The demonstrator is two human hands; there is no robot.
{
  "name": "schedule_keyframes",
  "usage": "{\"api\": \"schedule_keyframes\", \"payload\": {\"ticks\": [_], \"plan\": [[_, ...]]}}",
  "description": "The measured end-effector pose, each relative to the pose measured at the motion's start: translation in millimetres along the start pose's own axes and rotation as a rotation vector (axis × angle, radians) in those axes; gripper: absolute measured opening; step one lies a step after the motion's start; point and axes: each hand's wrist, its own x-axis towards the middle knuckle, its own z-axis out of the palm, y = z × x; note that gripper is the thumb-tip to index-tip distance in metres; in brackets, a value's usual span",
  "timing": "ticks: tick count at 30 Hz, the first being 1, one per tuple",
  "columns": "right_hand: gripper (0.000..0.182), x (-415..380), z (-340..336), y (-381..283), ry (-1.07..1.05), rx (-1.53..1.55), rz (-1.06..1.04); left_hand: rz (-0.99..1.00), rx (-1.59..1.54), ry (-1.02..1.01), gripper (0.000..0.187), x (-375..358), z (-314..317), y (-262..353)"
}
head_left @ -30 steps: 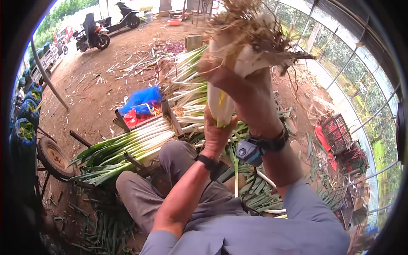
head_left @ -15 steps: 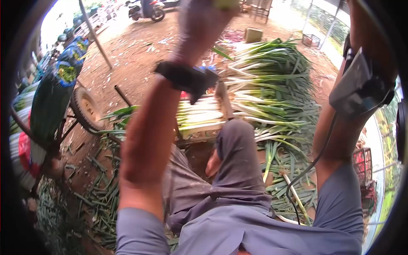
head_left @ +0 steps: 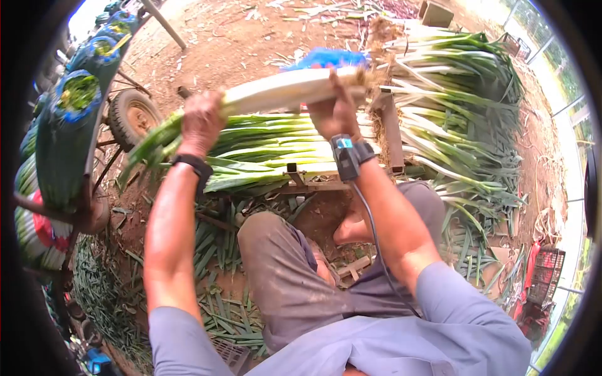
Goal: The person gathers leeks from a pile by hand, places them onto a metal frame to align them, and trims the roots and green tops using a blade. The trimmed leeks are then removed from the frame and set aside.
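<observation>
A bunch of long green onions (head_left: 273, 93) spans my two hands, lying nearly level above the wooden stand. My left hand (head_left: 204, 119) is closed around its green end, where leaves hang down to the left. At the white root end, my right hand (head_left: 335, 113) grips from the near side, and its far fingers are partly hidden. Underneath, more green onions (head_left: 269, 135) lie side by side across the stand. Blue material (head_left: 329, 58) shows just behind the held bunch. Motion blurs the root end.
A large pile of green onions (head_left: 461, 113) lies to the right, past an upright metal blade or bar (head_left: 390, 128). At left stands a wheeled cart (head_left: 132, 119) with wrapped bundles (head_left: 69, 138). Cut leaves (head_left: 219, 313) litter the ground. A crate (head_left: 545, 276) sits at right.
Both hands have come down from the top of the view to the stand and now hold a bunch of green onions between them. The view has shifted, showing more of the stand.
</observation>
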Motion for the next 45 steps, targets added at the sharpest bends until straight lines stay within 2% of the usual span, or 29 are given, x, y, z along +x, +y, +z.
{"api": "schedule_keyframes", "payload": {"ticks": [2,4,6,7,8,10,11,13,14,16,18,19,20,22,24,25,26,28,30,32,34,38,40,42,45], "plan": [[0.036,-4.9,-89.7,20.7,0.213,0.158,-0.031,-0.013,-0.087,-0.220,0.058,-24.3,51.2,37.3],[0.037,-23.2,-157.6,22.3,0.390,0.180,0.036,0.032,-0.191,-0.337,0.050,-51.9,114.1,63.8],[0.041,-43.5,-193.0,16.3,0.576,0.180,0.003,0.041,-0.250,-0.587,0.060,-68.0,148.0,97.9],[0.044,-52.8,-228.1,11.9,0.689,0.215,0.034,0.071,-0.377,-0.609,0.065,-74.4,152.6,108.9],[0.044,-60.9,-236.5,5.0,0.990,0.223,0.034,0.099,-0.504,-0.630,0.070,-75.7,146.2,121.8],[0.040,-61.7,-250.9,-28.8,1.041,0.100,0.060,0.121,-0.573,-0.705,0.078,-67.0,141.7,139.9],[0.046,-60.4,-251.0,-39.5,1.062,0.113,0.070,0.114,-0.587,-0.703,0.075,-68.4,145.1,148.2],[0.047,-61.4,-246.2,-40.0,1.088,0.037,0.057,0.158,-0.535,-0.634,0.068,-80.9,160.3,161.4],[0.048,-59.3,-241.1,-39.3,1.107,-0.040,0.050,0.162,-0.547,-0.645,0.068,-80.9,160.6,162.5],[0.047,-62.3,-231.6,-38.1,1.134,0.014,0.026,0.182,-0.532,-0.705,0.065,-79.5,157.6,161.3],[0.051,-97.8,-281.8,-40.2,0.956,-0.243,0.251,0.205,-0.584,-0.646,0.065,-85.9,163.6,157.6],[0.031,-103.6,-266.7,-46.2,1.225,0.194,0.210,0.185,-0.591,-0.666,0.065,-83.0,163.8,157.8],[0.031,-118.7,-257.3,-43.2,1.234,0.183,0.190,0.167,-0.599,-0.687,0.064,-81.0,163.9,159.0],[0.034,-148.9,-237.4,-19.6,0.948,-0.340,0.008,0.152,-0.607,-0.662,0.065,-83.2,168.5,159.5],[0.040,-140.0,-155.7,0.2,0.970,-0.778,-0.074,0.130,-0.626,-0.684,0.064,-81.0,167.3,160.2],[0.045,-136.3,-155.7,7.4,0.845,-1.036,-0.077,0.132,-0.631,-0.660,0.063,-80.3,166.3,160.7],[0.047,-133.7,-156.7,4.5,0.624,-1.645,-0.238,0.135,-0.633,-0.657,0.063,-81.0,167.1,161.8],[0.049,-109.7,-163.6,4.3,0.426,-1.984,-0.319,0.130,-0.636,-0.631,0.063,-81.2,168.0,159.5],[0.049,-90.1,-205.0,4.4,0.247,-2.286,-0.347,0.119,-0.632,-0.634,0.063,-78.2,164.2,160.5],[0.042,-84.7,-250.7,-2.2,0.042,-2.580,-0.247,0.063,-0.643,-0.647,0.061,-77.8,159.8,162.0],[0.033,-80.0,-241.9,-5.9,0.048,-2.479,-0.123,0.000,-0.682,-0.697,0.059,-75.8,157.0,161.9],[0.026,-85.9,-233.4,-7.4,0.023,-2.463,-0.154,0.075,-0.657,-0.466,0.056,-81.1,157.8,160.7],[0.026,-95.9,-226.9,-10.8,0.031,-2.405,-0.073,0.011,-0.590,-0.572,0.052,-85.0,147.5,159.2],[0.026,-113.8,-224.6,-11.4,0.035,-2.401,-0.075,0.060,-0.591,-0.409,0.051,-107.2,157.1,159.5],[0.027,-113.4,-231.1,-15.3,-0.032,-2.449,-0.090,0.044,-0.620,-0.544,0.049,-93.2,149.5,160.5]]}}
